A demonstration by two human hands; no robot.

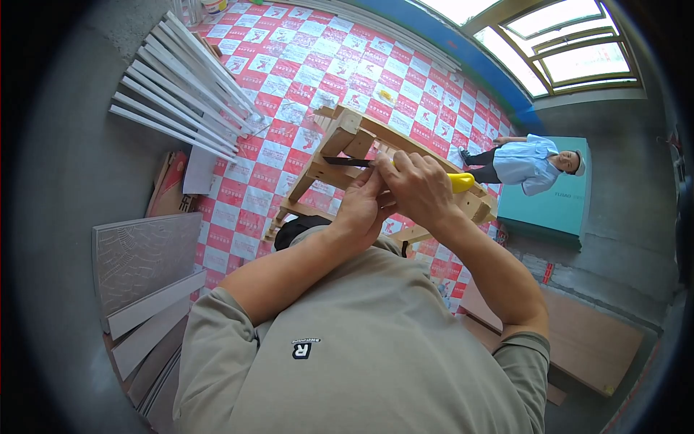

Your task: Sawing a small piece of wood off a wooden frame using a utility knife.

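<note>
In front of my chest my right hand [421, 186] is closed around a yellow-handled utility knife [461, 182]. Its handle end sticks out to the right, and the long dark blade [345, 161] points left. My left hand [361, 206] has its fingers pinched together against the knife near the base of the blade; the exact contact is hidden behind the fingers. Below both hands is a wooden stepladder or trestle [347, 126] of pale timber, partly covered by my hands and body.
A person [531, 163] in a light blue shirt is at the right, by a large teal box [546, 206]. Long white strips [181, 79] lean at the far left. Boards and panels [148, 257] stand along the left wall. Red-and-white checked sheeting [289, 54] covers the floor. Brown boards [589, 340] lie lower right.
</note>
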